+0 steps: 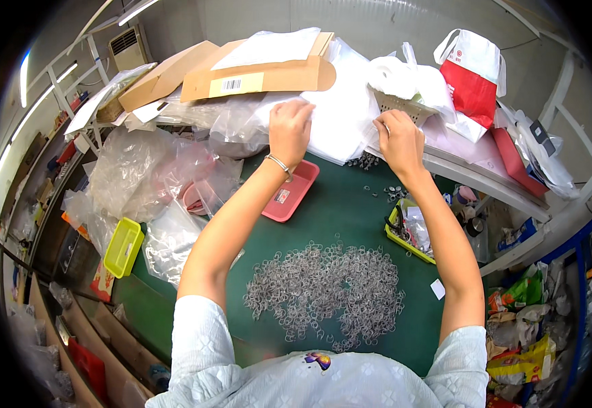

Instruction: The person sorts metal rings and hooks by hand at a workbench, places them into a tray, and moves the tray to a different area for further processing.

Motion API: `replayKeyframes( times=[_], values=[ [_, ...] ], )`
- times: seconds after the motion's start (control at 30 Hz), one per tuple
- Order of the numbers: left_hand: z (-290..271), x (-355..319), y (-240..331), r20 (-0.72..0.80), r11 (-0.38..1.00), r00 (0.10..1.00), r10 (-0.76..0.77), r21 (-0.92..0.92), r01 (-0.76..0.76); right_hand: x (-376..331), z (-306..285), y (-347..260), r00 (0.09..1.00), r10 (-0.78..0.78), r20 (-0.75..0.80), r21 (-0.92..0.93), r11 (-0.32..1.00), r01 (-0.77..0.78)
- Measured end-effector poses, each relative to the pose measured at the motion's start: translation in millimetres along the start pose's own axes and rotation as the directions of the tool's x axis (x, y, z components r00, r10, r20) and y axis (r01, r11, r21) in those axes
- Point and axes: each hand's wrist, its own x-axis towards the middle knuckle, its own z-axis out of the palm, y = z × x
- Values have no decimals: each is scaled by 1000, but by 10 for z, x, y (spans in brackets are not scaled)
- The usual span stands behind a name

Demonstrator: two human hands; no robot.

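Note:
Both my arms reach out over a green table to its far side. My left hand (290, 130) has its fingers curled at the left edge of a thin white sheet (342, 126). At the sheet's right side, my right hand (401, 141) pinches its edge between thumb and fingers. Whether the sheet is paper or plastic I cannot tell. Close to my body lies a wide pile of small metal rings (326, 292). Below my left hand is a pink tray (297, 190), partly covered by my forearm.
A yellow-green tray (125, 247) stands at left by clear plastic bags (133, 166). Another yellow-green tray (418, 253) holds small parts, behind my right forearm. Flat cardboard boxes (258, 76), a basket (405, 107) and a red-and-white bag (471, 85) sit on the rear shelf.

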Motion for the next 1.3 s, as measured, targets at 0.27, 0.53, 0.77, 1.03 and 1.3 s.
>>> replayKeyframes(
  times=[0.27,0.53,0.77,1.03,1.3],
  values=[
    [-131,-258,84,185,981,969,167,68,-182,140,106,-226,998,-48,45,-19,999,49],
    [-64,-231,49,194,982,968,157,75,-174,426,755,-352,853,-53,519,-446,835,323],
    [-110,-233,52,264,991,960,97,59,-116,459,661,-281,998,-34,52,-116,992,40],
    [-255,-286,197,243,999,969,33,-23,-28,446,280,-316,953,44,-300,179,984,10],
    [20,-118,241,223,976,974,48,196,-93,441,274,-355,928,-54,-369,166,978,123]
  ],
)
